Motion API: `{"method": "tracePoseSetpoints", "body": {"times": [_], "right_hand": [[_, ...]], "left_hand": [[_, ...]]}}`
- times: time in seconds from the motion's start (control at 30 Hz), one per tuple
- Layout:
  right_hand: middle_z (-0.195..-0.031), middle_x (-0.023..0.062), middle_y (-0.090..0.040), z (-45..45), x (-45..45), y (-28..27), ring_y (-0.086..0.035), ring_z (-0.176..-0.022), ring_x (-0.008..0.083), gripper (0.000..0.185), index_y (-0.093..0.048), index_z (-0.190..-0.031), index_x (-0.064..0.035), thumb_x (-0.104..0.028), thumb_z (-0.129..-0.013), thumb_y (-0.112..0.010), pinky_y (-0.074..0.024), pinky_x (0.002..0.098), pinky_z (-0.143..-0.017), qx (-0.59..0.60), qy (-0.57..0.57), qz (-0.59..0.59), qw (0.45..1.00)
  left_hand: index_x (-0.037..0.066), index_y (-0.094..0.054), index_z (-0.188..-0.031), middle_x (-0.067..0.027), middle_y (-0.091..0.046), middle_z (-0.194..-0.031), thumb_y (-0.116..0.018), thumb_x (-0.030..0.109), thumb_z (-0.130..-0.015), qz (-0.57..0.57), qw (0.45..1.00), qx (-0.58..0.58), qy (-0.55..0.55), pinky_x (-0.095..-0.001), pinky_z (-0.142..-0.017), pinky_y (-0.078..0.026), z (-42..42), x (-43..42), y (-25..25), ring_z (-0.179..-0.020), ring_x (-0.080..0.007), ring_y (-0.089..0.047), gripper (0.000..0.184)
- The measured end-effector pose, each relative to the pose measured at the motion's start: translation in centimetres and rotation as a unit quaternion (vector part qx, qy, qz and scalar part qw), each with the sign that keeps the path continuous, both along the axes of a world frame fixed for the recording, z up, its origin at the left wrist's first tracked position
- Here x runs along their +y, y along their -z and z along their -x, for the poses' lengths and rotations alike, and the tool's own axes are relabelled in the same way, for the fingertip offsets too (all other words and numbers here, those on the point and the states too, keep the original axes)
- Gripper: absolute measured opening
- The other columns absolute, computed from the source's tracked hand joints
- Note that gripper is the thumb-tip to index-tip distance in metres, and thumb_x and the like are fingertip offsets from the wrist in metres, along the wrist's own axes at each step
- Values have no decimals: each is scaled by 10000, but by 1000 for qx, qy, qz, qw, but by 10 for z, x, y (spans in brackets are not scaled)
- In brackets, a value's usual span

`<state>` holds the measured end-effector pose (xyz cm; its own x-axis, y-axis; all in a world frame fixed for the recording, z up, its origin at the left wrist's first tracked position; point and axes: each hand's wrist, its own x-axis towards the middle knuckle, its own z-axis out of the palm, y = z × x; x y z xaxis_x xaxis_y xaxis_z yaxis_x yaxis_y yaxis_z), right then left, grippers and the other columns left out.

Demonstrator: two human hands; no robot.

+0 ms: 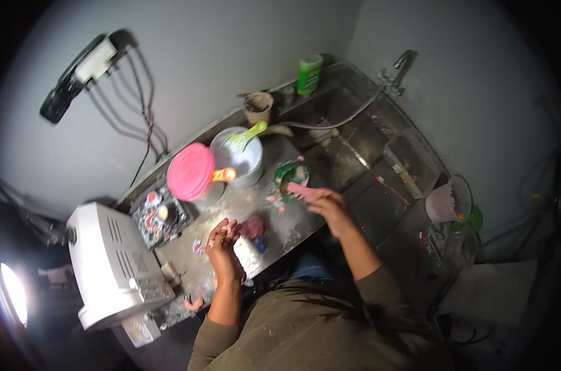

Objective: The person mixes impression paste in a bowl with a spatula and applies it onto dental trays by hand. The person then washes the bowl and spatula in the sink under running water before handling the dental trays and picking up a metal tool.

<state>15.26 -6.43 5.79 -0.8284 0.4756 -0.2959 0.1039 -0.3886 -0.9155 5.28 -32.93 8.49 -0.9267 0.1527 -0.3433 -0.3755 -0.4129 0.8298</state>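
Note:
My right hand (331,212) has its fingers closed on a strip of pink, putty-like material (300,190), which reaches over a green mixing bowl (291,175). Pink residue coats part of that bowl, and small pink bits lie beside it. My left hand (223,247) is curled, palm up, around a small pink lump (228,230) partly hidden by the fingers. Just right of the left hand, a darker pink piece (252,227) lies on the worktop, with a small blue object (259,245) below it.
A pink-lidded tub (191,171) with an orange scoop and a tub of pale powder (240,162) with a green scoop stand behind. At left is a white machine (110,266). A sink (342,145), tap (399,71) and green bottle (309,75) occupy the back right.

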Motion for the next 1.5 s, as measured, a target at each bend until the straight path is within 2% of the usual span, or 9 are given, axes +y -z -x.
{"method": "tracePoseSetpoints", "body": {"times": [0.1, 0.17, 0.4, 0.53, 0.73, 0.93, 1.0, 1.33, 1.5], "right_hand": [[-1110, 53, -673, 9, 117, -34, -617, -988, 157, 130, -675, -918, -74, -163, -851, -608, -480, 299, -820, -21, 131, -138, 982], [-1251, 127, -603, 25, 213, -30, -569, -1177, 223, 478, -562, -1256, -22, -177, -817, -669, -450, 340, -968, 2, 198, -290, 937], [-1404, 267, -456, 92, 432, -29, -414, -1334, 393, 724, -358, -1416, 61, -213, -826, -677, -347, 408, -1098, -149, 246, -606, 742], [-1422, 309, -396, 94, 446, -11, -397, -1332, 425, 687, -360, -1408, 68, -61, -784, -616, -343, 421, -1111, -156, 217, -628, 730], [-1428, 289, -405, 72, 422, -13, -371, -1352, 423, 644, -355, -1415, 57, 4, -807, -556, -328, 436, -1120, -72, 205, -712, 668], [-1446, 206, -432, 63, 316, 22, -395, -1366, 283, 587, -363, -1421, 34, 6, -870, -563, -330, 388, -1111, 40, 140, -387, 911], [-1410, 206, -463, 62, 282, 46, -426, -1340, 270, 503, -421, -1371, 38, -6, -889, -557, -356, 371, -1092, -67, 125, -276, 951], [-1322, 206, -528, 42, 245, 63, -500, -1261, 276, 423, -478, -1293, 51, 18, -878, -555, -382, 370, -1066, -70, 44, -246, 966], [-1304, 190, -532, 44, 247, 61, -504, -1247, 263, 412, -481, -1283, 61, 38, -876, -538, -381, 373, -1068, -34, 64, -194, 978]], "left_hand": [[-88, -567, -1081, -170, -626, -948, -528, 169, -894, -43, 995, 66, 63, -374, -835, -495, 8, 40, -29, -883, -282, -635, 320], [-89, -568, -1076, -166, -625, -944, -527, 170, -891, -46, 990, 82, 101, -376, -835, -495, 16, 79, -42, -880, -278, -636, 321], [-70, -558, -1152, -187, -652, -1030, -530, 271, -885, -87, 939, -39, 331, -407, -886, -499, 51, 269, -52, -952, -295, -643, 434], [-91, -525, -1191, -234, -620, -1127, -439, 288, -933, -246, 865, -211, 383, -466, -936, -478, 84, 387, 31, -1021, -338, -620, 467], [19, -423, -1326, -224, -552, -1261, -394, 269, -964, -128, 895, -349, 245, -535, -913, -498, 99, 504, 144, -1047, -394, -604, 441], [69, -479, -1220, -184, -562, -1162, -449, 269, -944, -87, 902, -403, 125, -580, -845, -526, 101, 517, 223, -1004, -378, -609, 342], [70, -497, -1200, -179, -562, -1159, -462, 286, -938, -73, 891, -425, 141, -580, -826, -531, 101, 508, 238, -993, -385, -608, 342], [111, -474, -1324, -125, -502, -1331, -454, 489, -913, 201, 866, -219, 402, -459, -997, -385, 89, 514, 266, -1237, -299, -428, 559], [123, -432, -1389, -118, -470, -1398, -410, 595, -901, 118, 876, -316, 345, -425, -1063, -329, 85, 523, 239, -1323, -284, -370, 679]]}}
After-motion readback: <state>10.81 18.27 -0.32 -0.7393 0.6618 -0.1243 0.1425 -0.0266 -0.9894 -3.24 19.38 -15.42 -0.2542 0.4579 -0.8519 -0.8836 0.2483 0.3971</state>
